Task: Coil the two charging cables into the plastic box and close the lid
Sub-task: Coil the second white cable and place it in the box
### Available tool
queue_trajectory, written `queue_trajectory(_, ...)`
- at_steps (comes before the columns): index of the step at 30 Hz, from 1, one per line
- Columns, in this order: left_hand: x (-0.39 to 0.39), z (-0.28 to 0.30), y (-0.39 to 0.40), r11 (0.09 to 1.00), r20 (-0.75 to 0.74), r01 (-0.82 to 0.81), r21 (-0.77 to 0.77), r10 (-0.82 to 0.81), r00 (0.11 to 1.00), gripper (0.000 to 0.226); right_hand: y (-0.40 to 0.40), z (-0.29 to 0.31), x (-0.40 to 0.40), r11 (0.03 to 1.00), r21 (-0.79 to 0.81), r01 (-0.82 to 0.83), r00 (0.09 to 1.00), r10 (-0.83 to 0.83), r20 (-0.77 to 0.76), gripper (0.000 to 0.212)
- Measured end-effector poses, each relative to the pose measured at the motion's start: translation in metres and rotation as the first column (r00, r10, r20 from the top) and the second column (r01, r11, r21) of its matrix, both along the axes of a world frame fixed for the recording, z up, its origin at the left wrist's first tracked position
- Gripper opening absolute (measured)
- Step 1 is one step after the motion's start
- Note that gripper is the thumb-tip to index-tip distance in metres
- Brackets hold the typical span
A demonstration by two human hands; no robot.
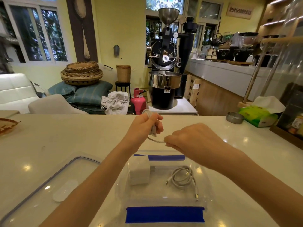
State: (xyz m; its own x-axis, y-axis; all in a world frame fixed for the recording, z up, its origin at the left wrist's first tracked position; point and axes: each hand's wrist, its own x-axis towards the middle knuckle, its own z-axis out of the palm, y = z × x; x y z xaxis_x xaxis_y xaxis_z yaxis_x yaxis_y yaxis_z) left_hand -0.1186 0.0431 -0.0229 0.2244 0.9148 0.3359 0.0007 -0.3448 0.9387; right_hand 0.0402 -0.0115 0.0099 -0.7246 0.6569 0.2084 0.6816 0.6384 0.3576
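1. Centre of the frame: the left hand (pixel 146 126) is closed around a bundle of white cable loops (pixel 151 122), held above the counter, likely so the coil keeps its shape.
2. Just right of it, the right hand (pixel 195 140) pinches the cable's loose tail between fingertips (pixel 168 141). The short stretch between the hands curves slightly, seemingly being fed onto the coil.
3. Below the hands, lower centre, the clear box (pixel 205 181) sits open on the counter (pixel 65 136), near enough to drop the coil straight in.
4. Inside, at the right, one cable (pixel 183 177) already lies coiled; at the left stands a white charger block (pixel 140 172).
5. Lower left, the clear lid (pixel 49 185) lies flat beside the box, not yet fitted.
6. Count: two cables, one in the box and one in hand; one box; one lid; one charger block; two blue clips (pixel 164 214) on the box.
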Motion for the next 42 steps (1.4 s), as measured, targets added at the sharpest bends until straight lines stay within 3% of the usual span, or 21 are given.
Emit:
queue_trajectory(6,0.004,0.002,-0.008,0.993,-0.258,0.109,-0.053,-0.119,0.959,0.039,0.010,0.017,0.009,0.956,0.280,-0.087,0.996,0.088,0.012,0.019)
queue_trajectory(8,0.005,0.003,-0.012,0.976,-0.287,0.192,-0.103,-0.214,0.934,0.044,0.013,0.019,0.012,0.943,0.306,-0.130,0.987,0.153,-0.054,0.016)
queue_trajectory(11,0.006,0.006,-0.018,0.868,-0.090,0.419,-0.267,-0.455,0.886,0.053,0.021,0.025,0.017,0.976,0.080,-0.204,0.885,0.219,-0.411,0.019)
queue_trajectory(13,0.007,0.009,-0.023,0.749,0.122,0.581,-0.318,-0.575,0.809,0.054,0.026,0.025,0.020,0.945,-0.105,-0.310,0.706,0.155,-0.691,0.022)
queue_trajectory(15,0.009,0.011,-0.027,0.681,0.249,0.675,-0.283,-0.628,0.738,0.050,0.031,0.019,0.020,0.901,-0.195,-0.386,0.538,0.048,-0.842,0.016)
queue_trajectory(17,0.009,0.014,-0.028,0.642,0.357,0.727,-0.244,-0.637,0.683,0.043,0.033,0.009,0.019,0.870,-0.255,-0.422,0.425,-0.058,-0.903,0.013)
queue_trajectory(21,0.009,0.015,-0.027,0.598,0.558,0.762,-0.249,-0.554,0.617,0.038,0.033,-0.014,0.013,0.770,-0.384,-0.510,0.270,-0.281,-0.921,0.029)
queue_trajectory(26,0.006,0.010,-0.024,0.593,0.632,0.753,-0.287,-0.474,0.614,0.038,0.027,-0.025,0.009,0.701,-0.457,-0.548,0.296,-0.348,-0.890,0.019)
queue_trajectory(31,0.006,0.008,-0.021,0.751,0.460,0.542,-0.376,-0.356,0.813,0.023,0.024,-0.032,0.007,0.756,-0.441,-0.484,0.200,-0.396,-0.896,0.017)
queue_trajectory(35,0.008,0.004,-0.021,0.938,0.078,0.205,-0.280,-0.190,0.979,0.026,0.023,-0.034,0.008,0.821,-0.417,-0.390,0.164,-0.384,-0.909,0.014)
queue_trajectory(39,0.014,0.001,-0.025,0.990,-0.213,-0.141,-0.027,0.132,0.968,0.013,0.025,-0.033,0.010,0.847,-0.421,-0.325,0.167,-0.387,-0.907,0.013)
queue_trajectory(42,0.013,-0.001,-0.027,0.972,-0.318,-0.190,0.140,0.226,0.921,0.018,0.026,-0.033,0.011,0.856,-0.425,-0.295,0.148,-0.399,-0.905,0.015)
